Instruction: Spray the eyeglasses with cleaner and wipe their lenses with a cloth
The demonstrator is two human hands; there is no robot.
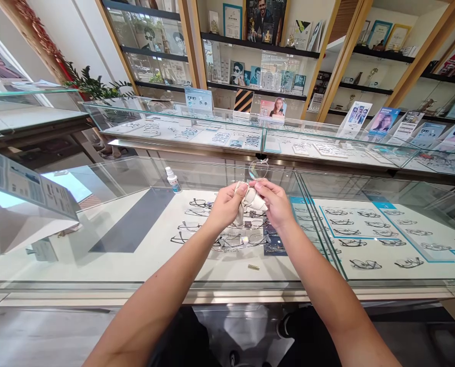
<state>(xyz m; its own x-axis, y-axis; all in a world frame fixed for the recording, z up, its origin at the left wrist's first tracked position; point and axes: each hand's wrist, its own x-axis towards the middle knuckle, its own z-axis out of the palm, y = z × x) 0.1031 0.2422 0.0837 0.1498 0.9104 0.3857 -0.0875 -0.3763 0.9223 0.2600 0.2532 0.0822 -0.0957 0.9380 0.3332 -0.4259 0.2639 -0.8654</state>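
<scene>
Both hands meet above the glass display counter, around a crumpled cream cloth (253, 200). My left hand (227, 203) has its fingers and thumb closed on the cloth's left side. On the other side, my right hand (275, 200) pinches the cloth together with a thin-framed pair of glasses (258, 169), whose rim and lens stick up beyond the fingertips. The cloth hides the rest of the glasses. A white spray bottle (173, 181) stands upright on the glass, left of my hands.
Eyeglass frames (243, 239) lie in rows under the counter glass (220, 283), more in the right-hand case (365, 264). A folded printed card (28, 188) stands at left. Beyond runs another glass case (212, 133) with upright cards, then shelves.
</scene>
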